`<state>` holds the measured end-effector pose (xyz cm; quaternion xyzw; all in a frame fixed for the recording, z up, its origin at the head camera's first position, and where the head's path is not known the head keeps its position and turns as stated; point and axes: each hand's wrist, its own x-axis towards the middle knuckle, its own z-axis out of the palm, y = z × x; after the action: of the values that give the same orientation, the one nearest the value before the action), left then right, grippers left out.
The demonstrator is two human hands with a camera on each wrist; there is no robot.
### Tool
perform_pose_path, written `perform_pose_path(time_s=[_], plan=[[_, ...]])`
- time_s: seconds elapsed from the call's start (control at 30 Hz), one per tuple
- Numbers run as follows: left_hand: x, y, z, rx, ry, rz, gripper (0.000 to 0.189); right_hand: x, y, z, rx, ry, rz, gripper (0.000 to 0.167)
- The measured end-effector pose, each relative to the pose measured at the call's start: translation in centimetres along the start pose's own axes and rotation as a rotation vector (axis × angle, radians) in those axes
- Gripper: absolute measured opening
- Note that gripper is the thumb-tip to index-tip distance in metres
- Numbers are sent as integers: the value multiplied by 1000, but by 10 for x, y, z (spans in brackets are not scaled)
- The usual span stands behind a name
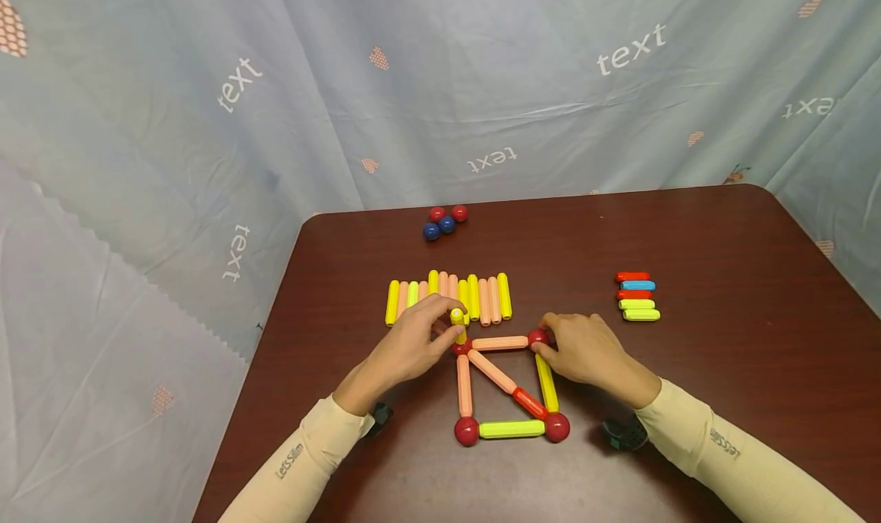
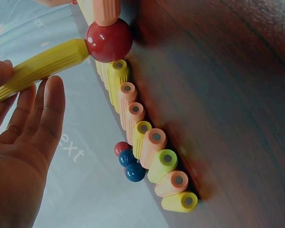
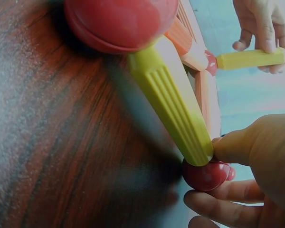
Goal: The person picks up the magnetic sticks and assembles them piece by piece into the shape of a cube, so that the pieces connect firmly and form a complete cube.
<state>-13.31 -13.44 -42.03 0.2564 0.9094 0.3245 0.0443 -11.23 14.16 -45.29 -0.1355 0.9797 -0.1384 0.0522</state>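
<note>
With left hand (image 1: 411,345) pinches, in the head view, an upright yellow rod (image 1: 458,326), touching a red ball (image 1: 462,348) at the lower end; with right hand (image 1: 585,347), apart from the left, grips a second red ball (image 1: 538,337). Has between and nearer than the hands a flat four-sided frame (image 1: 512,430) of rods and balls, crossed by a peach-and-red diagonal (image 1: 494,372). Just beyond the left hand, shows a row of rods (image 1: 473,297) and, farther off, four loose balls (image 1: 447,224); beyond the right hand, five short rods (image 1: 636,295). From the left wrist, shows the yellow rod between thumb and fingers, end against the red ball. From the right wrist, shows thumb at the join of the second red ball and a yellow side rod (image 3: 172,104); with the hand partly out of frame, cannot quite judge the firmness of the grip.
</note>
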Motion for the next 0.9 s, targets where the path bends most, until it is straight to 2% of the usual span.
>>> perform_pose_path(time_s=[0.4, 0.6, 0.77, 0.9], plan=[[-2, -2, 6, 8, -23, -38, 25, 0, 0, 1, -2, 2, -1, 36], [-3, -5, 6, 12, -21, -31, 21, 7, 0, -7, -38, -31, -38, 37], [-4, -4, 7, 23, -30, -24, 19, 26, -6, -34, -66, -46, -67, 40], [-5, -3, 6, 7, -36, -21, 17, 58, -18, -57, -50, -36, -124, 39]])
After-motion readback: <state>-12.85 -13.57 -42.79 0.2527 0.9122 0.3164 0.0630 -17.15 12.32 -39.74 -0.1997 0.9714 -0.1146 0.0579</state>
